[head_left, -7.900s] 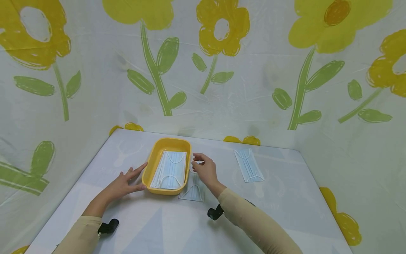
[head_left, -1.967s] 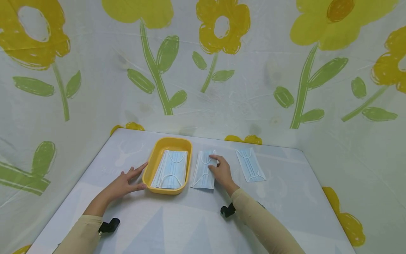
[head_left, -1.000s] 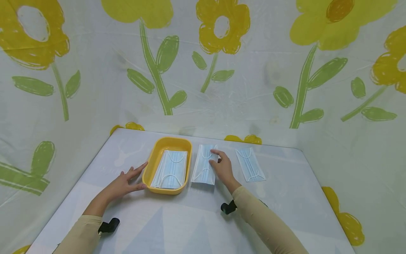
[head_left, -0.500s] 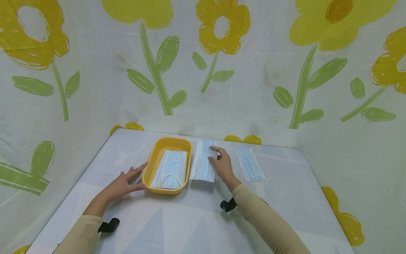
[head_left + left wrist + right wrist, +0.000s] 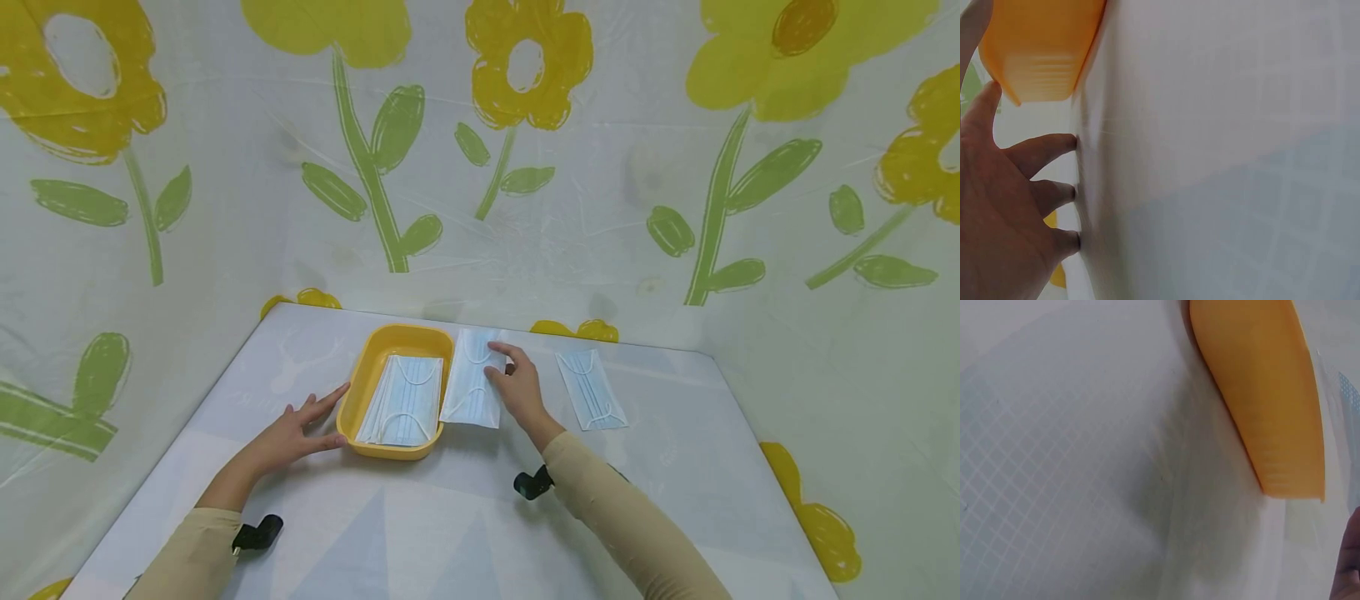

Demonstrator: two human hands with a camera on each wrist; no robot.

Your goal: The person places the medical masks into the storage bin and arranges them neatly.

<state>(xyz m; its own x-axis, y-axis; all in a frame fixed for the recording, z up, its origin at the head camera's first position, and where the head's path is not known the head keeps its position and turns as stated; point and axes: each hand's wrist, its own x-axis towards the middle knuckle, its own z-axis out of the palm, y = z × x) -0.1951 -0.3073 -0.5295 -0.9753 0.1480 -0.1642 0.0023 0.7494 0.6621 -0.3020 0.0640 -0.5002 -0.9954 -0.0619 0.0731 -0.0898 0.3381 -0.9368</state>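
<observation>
My right hand [image 5: 517,385] pinches a light blue face mask [image 5: 472,392] by its right edge, thumb and index finger on it. The mask is raised, and its left edge overlaps the right rim of the yellow tray [image 5: 362,387] in the head view. Inside that tray lies a fanned stack of face masks [image 5: 408,400] with white ear loops. My left hand [image 5: 303,432] has its fingers spread, index finger and thumb against the tray's left side. In the left wrist view its other fingertips [image 5: 1071,192] rest on the tabletop.
Another face mask [image 5: 591,387] lies flat to the right of my right hand. The pale patterned table [image 5: 405,533] ends at a flower-printed curtain [image 5: 600,167] behind and at both sides. Black wrist devices [image 5: 258,533] sit under both forearms.
Earlier my right hand was by the tray's right side; it then took hold of the mask lying there, lifted it and carried it left to the tray's rim. The left hand stayed put.
</observation>
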